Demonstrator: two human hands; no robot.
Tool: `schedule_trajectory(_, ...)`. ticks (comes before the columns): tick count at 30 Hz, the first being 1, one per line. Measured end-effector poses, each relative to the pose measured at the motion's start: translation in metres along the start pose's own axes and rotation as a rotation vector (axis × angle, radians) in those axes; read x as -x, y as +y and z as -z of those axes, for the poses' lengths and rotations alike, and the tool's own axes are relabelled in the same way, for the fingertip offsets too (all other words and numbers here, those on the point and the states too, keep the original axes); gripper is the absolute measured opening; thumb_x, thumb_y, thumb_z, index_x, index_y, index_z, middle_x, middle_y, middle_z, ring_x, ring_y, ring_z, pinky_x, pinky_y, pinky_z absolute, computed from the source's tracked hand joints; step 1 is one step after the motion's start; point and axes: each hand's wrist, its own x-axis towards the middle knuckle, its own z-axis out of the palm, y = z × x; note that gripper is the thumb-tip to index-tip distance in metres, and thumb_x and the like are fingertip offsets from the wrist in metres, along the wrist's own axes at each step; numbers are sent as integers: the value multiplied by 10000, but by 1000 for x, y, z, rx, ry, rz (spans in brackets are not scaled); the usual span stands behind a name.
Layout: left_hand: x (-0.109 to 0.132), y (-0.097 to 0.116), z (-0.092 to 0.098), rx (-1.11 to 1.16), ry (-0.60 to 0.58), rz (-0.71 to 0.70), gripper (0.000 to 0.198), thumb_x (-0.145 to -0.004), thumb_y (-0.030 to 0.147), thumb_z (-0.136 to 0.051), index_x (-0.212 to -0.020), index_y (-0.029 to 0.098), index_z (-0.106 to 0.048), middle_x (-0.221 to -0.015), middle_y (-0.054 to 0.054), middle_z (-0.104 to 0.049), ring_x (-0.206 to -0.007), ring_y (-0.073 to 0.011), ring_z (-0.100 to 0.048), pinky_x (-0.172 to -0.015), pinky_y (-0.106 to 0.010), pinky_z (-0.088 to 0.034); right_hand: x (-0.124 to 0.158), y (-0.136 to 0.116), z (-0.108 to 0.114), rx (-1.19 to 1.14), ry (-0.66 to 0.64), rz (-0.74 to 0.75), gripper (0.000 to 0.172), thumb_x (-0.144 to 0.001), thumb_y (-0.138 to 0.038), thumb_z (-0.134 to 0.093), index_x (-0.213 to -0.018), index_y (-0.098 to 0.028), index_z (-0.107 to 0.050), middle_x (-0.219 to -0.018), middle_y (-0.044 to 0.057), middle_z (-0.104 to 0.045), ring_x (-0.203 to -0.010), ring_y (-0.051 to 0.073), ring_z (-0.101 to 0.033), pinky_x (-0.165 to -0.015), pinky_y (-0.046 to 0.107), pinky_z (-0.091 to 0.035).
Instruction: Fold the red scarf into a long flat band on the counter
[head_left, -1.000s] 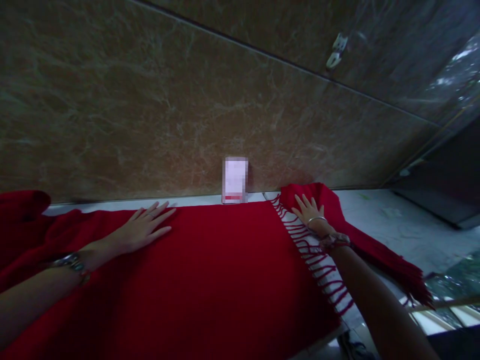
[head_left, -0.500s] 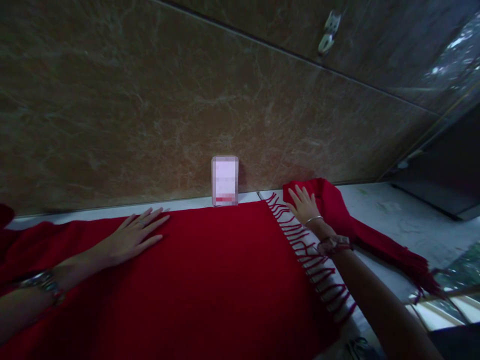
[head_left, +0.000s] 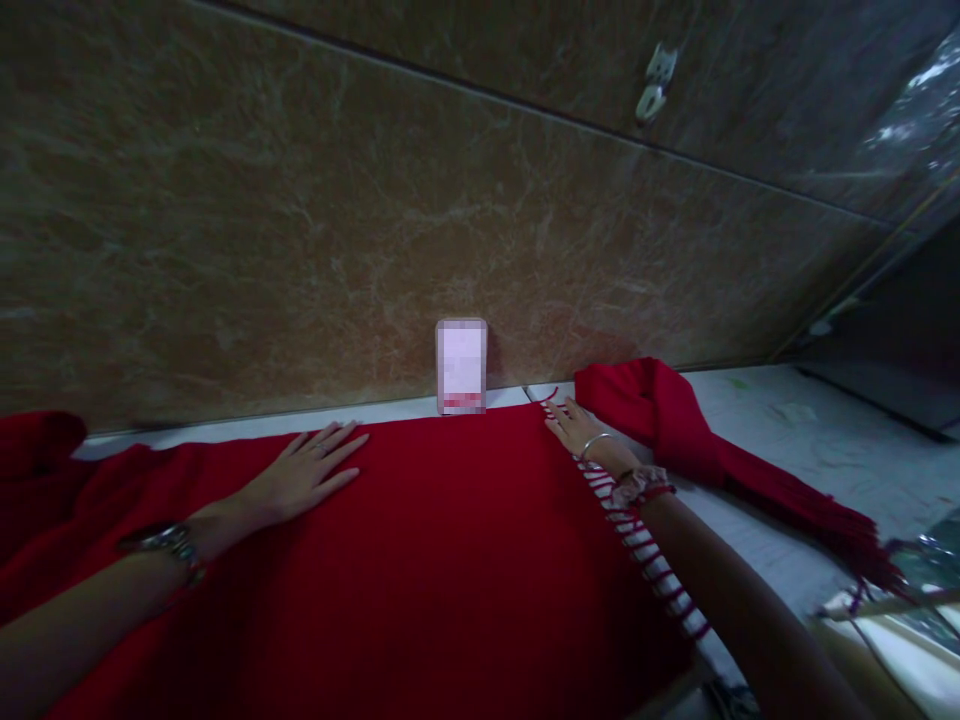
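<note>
A wide red scarf [head_left: 450, 540] lies spread over a white surface, its fringed end toward the right. My left hand [head_left: 304, 475] rests flat on the cloth near its far edge, fingers spread and holding nothing. At the far right corner, my right hand [head_left: 574, 430] lies with fingers stretched over the fringe [head_left: 637, 540], palm down. To the right of that hand is a second red scarf [head_left: 675, 410], folded over, with its dark tasselled end trailing toward the right.
A phone [head_left: 462, 368] with a blurred screen leans upright against the brown marbled wall [head_left: 337, 220]. White hook-like hardware [head_left: 656, 85] is fixed higher on that wall. A dark box-like object [head_left: 892, 330] stands at right. More bunched red cloth [head_left: 41, 450] lies at far left.
My right hand has moved left from the folded scarf onto the fringe of the spread one. More fringe strands now lie straight. The view has shifted slightly; my left hand stays flat on the cloth.
</note>
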Motion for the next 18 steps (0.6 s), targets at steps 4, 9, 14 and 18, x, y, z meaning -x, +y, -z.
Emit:
schedule_trajectory(4, 7, -3, 9, 21, -16, 32, 547, -899, 490, -242, -1380, 234, -285, -1453, -79, -202, -1320, -291, -209, -1016, -498, -238, -5, -28, 13, -37, 47, 48, 513, -890, -372, -313, -1326, -110, -375, -1372, 159, -392, -1295, 275, -289, -1025, 475, -298)
schedule_trajectory(9, 33, -24, 12, 14, -20, 157, 552, -902, 492, -232, -1392, 238, -249, -1455, -87, -196, -1332, -289, -164, -1019, -536, -196, -12, -82, 27, -200, -4, 299, 546, -878, -445, -314, -1307, -122, -417, -1353, 131, -430, -1289, 230, -311, -1056, 417, -281)
schedule_trajectory(14, 53, -33, 6, 29, -79, 229, 545, -905, 472, -250, -1386, 216, -272, -1448, -98, -224, -1328, -269, -191, -1037, -503, -190, -5, -110, 16, -216, -40, 282, 575, -876, -484, -287, -1343, -158, -361, -1406, 136, -345, -1307, 256, -258, -1038, 479, -269)
schedule_trajectory(18, 55, -29, 14, -10, -48, 199, 520, -914, 458, -253, -1377, 225, -296, -1455, -93, -214, -1335, -264, -167, -1045, -504, -161, 1, -111, 11, -212, -70, 227, 562, -874, -478, -292, -1364, -203, -324, -1434, 123, -292, -1316, 275, -222, -1028, 520, -249)
